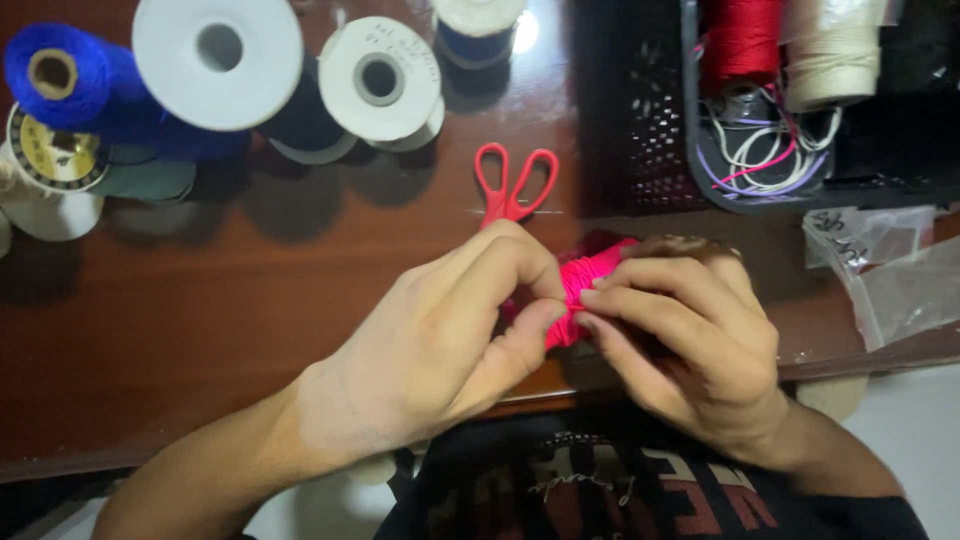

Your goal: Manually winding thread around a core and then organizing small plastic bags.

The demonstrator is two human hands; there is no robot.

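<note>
So both hands are meeting right over the near edge of the dark reddish-brown wooden table (200,300), working a small bundle of bright pink cord (583,285) between them. The left hand (450,340) is curling in from the left, thumb and forefinger pinching the cord on its left side, other fingers folded behind. The right hand (690,340) is coming from the other side, fingertips pressing down on the right and top of the bundle, so it's gripping too, not loose. Holding it from both sides like that looks like a way to keep the wraps tight so nothing is unspooling. The bundle is sitting just above the table edge, close to the person's chest, probably because fiddly stuff is easier up close.

Just behind the hands, a pair of red-handled scissors (513,185) is lying flat on the table, handles pointing away, within easy reach.

Further back on the left there's a cluster of spools: 1 deep blue thread cone (90,95), 2 big white plastic spool ends (218,55) and a few more I can't make out well. On the right, a black perforated plastic basket (640,130) is holding a red cord spool (742,40), a cream one (830,50) and loose white and pink cords. A clear plastic bag (890,270) is lying beside it.
</note>
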